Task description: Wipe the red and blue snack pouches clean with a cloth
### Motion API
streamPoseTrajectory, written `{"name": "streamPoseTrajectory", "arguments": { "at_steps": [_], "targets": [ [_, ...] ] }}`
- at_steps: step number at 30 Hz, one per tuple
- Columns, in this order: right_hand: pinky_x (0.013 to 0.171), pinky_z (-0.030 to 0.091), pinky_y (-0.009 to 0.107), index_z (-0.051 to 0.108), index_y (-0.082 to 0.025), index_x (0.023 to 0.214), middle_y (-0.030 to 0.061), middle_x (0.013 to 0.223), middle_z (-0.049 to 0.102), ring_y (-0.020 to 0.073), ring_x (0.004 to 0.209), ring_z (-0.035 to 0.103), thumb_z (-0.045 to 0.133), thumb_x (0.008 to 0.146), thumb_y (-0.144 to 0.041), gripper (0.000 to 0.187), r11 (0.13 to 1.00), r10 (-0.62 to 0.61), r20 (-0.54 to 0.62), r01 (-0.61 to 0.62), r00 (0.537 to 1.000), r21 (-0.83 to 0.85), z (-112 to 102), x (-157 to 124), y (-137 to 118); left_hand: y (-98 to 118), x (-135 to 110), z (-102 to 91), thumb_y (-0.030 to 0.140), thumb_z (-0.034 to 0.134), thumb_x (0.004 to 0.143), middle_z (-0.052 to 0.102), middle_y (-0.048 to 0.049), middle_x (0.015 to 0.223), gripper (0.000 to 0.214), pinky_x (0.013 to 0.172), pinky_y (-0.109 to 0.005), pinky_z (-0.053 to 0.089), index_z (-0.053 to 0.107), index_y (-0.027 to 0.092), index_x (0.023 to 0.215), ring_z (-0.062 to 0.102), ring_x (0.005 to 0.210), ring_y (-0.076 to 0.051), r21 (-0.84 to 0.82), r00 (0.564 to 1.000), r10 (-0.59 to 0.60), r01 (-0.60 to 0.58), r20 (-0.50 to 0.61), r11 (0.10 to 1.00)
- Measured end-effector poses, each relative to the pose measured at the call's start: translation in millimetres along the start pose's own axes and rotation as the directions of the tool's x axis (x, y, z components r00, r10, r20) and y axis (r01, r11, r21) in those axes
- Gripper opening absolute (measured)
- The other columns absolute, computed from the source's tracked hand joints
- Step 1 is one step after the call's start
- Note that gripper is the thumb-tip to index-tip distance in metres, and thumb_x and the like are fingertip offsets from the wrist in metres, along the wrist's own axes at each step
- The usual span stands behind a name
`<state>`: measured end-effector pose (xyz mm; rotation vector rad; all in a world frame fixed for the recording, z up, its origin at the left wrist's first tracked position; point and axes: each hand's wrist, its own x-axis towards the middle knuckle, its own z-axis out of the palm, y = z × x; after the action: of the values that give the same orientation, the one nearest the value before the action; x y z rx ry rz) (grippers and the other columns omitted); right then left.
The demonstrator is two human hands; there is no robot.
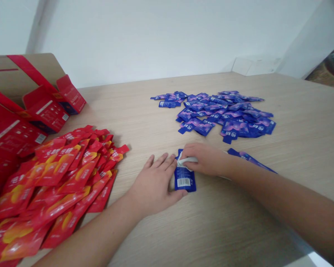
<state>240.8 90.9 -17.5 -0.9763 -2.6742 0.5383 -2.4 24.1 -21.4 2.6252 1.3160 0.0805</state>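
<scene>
A blue sachet [184,180] with a white barcode lies on the wooden table [217,222] between my hands. My left hand [154,182] rests flat beside its left edge, fingers stretched out and touching it. My right hand [204,159] is closed over the sachet's top end, pinching something white [187,161] against it. Another blue sachet [249,158] lies partly under my right forearm.
A pile of blue sachets [225,115] lies further back on the table. A heap of red and yellow sachets [58,178] covers the left side. Red cardboard boxes [44,109] stand at the far left. The wall rises behind the table.
</scene>
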Motion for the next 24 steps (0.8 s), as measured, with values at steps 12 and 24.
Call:
{"name": "streamPoseTrajectory", "arguments": {
  "at_steps": [12, 24],
  "targets": [
    [0.099, 0.053, 0.041, 0.075, -0.02, 0.112, 0.0079, 0.113, 0.077, 0.0253, 0.107, 0.07, 0.07, 0.097, -0.025, 0.017, 0.981, -0.025, 0.001, 0.025, 1.0, 0.191, -12.7, -12.7, -18.4, -1.2, 0.8, 2.3, 0.079, 0.064, 0.09, 0.039, -0.0151, 0.174, 0.098, 0.131, -0.07, 0.025, 0.045, 0.019, 0.165, 0.036, 0.162, -0.042, -0.009, 1.0, 0.003, -0.004, -0.019, 1.0],
    [0.101, 0.052, 0.044, 0.078, -0.02, 0.103, 0.0076, 0.109, 0.079, 0.0292, 0.109, 0.07, 0.072, 0.093, -0.019, 0.012, 0.988, -0.112, 0.201, 0.088, 0.973, 0.125, -6.4, -8.8, -31.4, -0.1, 0.1, 3.1, 0.076, 0.057, 0.096, 0.042, -0.0119, 0.173, 0.089, 0.13, -0.066, 0.03, 0.047, 0.019, 0.164, 0.038, 0.161, -0.039, 0.0, 0.999, -0.01, 0.01, -0.032, 1.0]
  ]
}}
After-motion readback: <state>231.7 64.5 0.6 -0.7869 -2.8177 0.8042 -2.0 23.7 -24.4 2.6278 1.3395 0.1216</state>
